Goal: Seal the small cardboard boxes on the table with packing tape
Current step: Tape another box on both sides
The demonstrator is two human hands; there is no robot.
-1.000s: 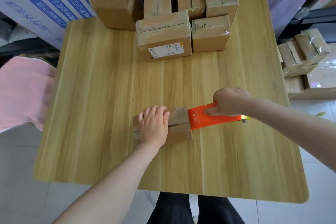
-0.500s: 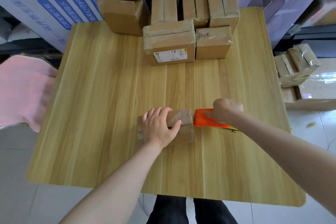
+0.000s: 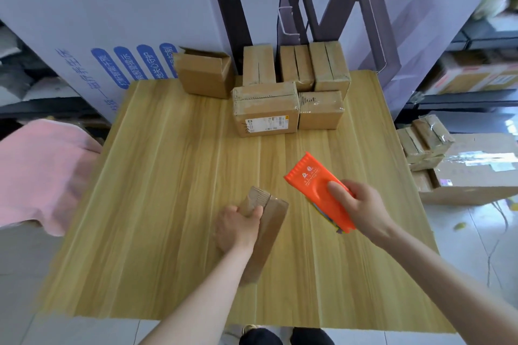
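Observation:
A small cardboard box (image 3: 269,221) stands tilted on the wooden table (image 3: 168,204) near its front middle. My left hand (image 3: 238,225) grips the box's far end, fingers curled over the top. My right hand (image 3: 361,207) holds an orange tape dispenser (image 3: 319,190) lifted off the box, a little to its right, its toothed end pointing away from me. Several taped boxes (image 3: 266,109) are grouped at the table's far edge, with one open-flapped box (image 3: 204,75) at their left.
A pink cloth (image 3: 42,171) hangs off the left side of the table. Stacked taped boxes (image 3: 426,145) and a large carton (image 3: 476,173) sit on the floor at the right. A big white printed carton (image 3: 112,36) stands behind the table.
My right hand has pulled the dispenser away from the box's end and raised it to the right. My left hand has turned the box from lying crosswise to pointing away from me.

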